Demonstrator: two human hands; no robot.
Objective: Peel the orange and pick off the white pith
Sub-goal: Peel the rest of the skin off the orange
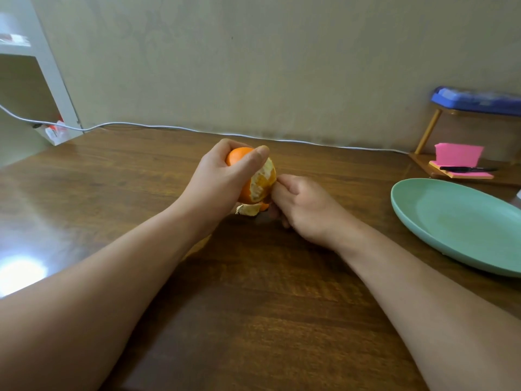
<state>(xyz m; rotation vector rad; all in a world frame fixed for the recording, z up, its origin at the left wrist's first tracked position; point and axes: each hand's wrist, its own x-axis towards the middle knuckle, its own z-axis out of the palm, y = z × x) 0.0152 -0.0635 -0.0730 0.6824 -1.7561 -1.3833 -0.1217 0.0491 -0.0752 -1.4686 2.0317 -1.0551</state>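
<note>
Brown wooden bench (253, 306) is stretching below a plain wall, and above its middle the left hand (222, 176) is gripping the orange (262, 179), fingers (253, 159) curling tightly over its top, its bared, pithy face pointing right. Touching that face, the right hand (304, 204) is holding its fingers (282, 184) narrow, seemingly pinching the peel (248, 209) hanging underneath, though the pinch itself is hidden. Well apart at right, a green plate (456, 224) is sitting.
</note>
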